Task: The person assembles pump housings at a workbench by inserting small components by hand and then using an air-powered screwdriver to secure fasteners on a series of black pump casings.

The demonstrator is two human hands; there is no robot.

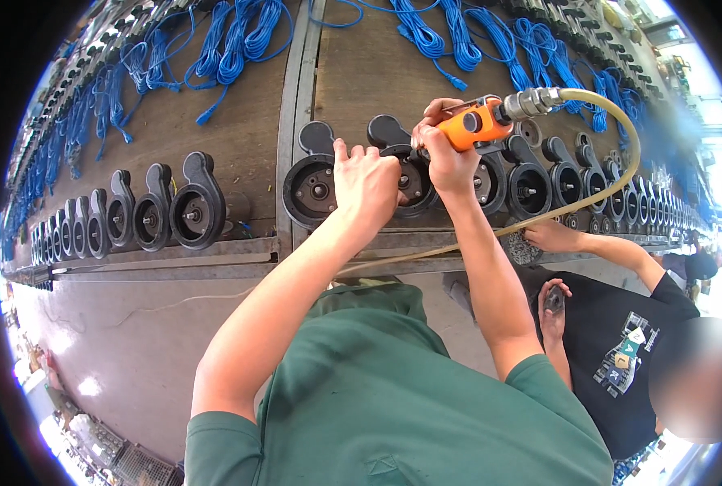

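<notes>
Both my hands work at a black round motor housing (pixel 415 185) in a row along the bench edge. My right hand (pixel 450 158) is closed round an orange air tool (pixel 476 124), whose metal coupling and yellowish hose (pixel 620 154) lead off to the right. The tool's working tip is hidden by my hand. My left hand (pixel 367 182) has its fingers bent over the left rim of that housing, the thumb near its inside. Just left of it stands another black housing (pixel 311 190) with a shaft in its middle; a third housing (pixel 489 183) is right of my right wrist.
More black housings (pixel 196 202) line the bench edge both ways. Coiled blue cables (pixel 235 40) lie at the far side of the wooden bench (pixel 239 121). At right a person in a black shirt (pixel 620 373) reaches to the bench, the other hand holding a dark part (pixel 554 300).
</notes>
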